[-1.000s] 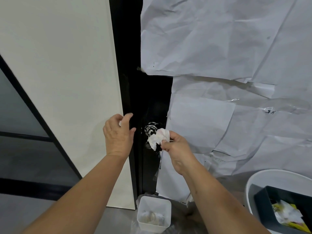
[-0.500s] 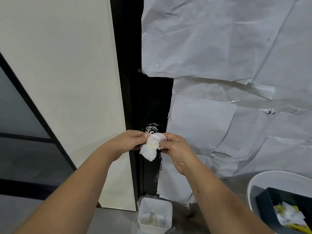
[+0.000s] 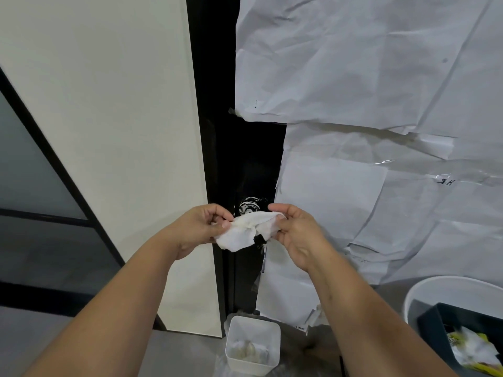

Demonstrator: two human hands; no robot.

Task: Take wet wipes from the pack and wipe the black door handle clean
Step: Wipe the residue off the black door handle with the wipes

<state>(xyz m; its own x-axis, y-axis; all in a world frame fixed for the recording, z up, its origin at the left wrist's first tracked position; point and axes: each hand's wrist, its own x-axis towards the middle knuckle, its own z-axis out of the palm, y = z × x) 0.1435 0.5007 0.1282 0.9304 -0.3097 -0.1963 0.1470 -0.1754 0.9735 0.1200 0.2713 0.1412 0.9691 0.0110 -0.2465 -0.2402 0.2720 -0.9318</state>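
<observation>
White and crumpled, a damp wet wipe (image 3: pixel 246 231) is stretched between the two hands, in front of the black door. The left hand (image 3: pixel 197 227) pinches the wipe's left end between thumb and curled fingers, and the right hand (image 3: pixel 295 232) pinches the right end the same way, so the cloth sags in a loose fold between them, with a lower flap hanging down on the left side. Faint yellowish marks show along the wipe's upper crease.

Just behind the wipe, and partly hidden by it, sits the black door handle (image 3: pixel 251 205), a rounded knob smeared with white streaks. It is mounted on the narrow black glossy door panel (image 3: pixel 217 104) that runs top to bottom through the middle of the scene. The wipe seems to be held just in front of the handle; whether it touches cannot be told.

To the left of the black panel stands a cream-coloured wall panel (image 3: pixel 109 131), and further left a dark framed glass partition (image 3: pixel 32 186). To the right, large sheets of creased white paper (image 3: pixel 367 91) cover the surface.

On the grey floor below the hands stands a small white square plastic bin (image 3: pixel 253 346) holding crumpled used wipes. At the near right a round white tub (image 3: pixel 435 288) holds a dark box (image 3: pixel 432 325), and inside that lies a yellow pack (image 3: pixel 473 352) with white wipes, somewhat blurred.
</observation>
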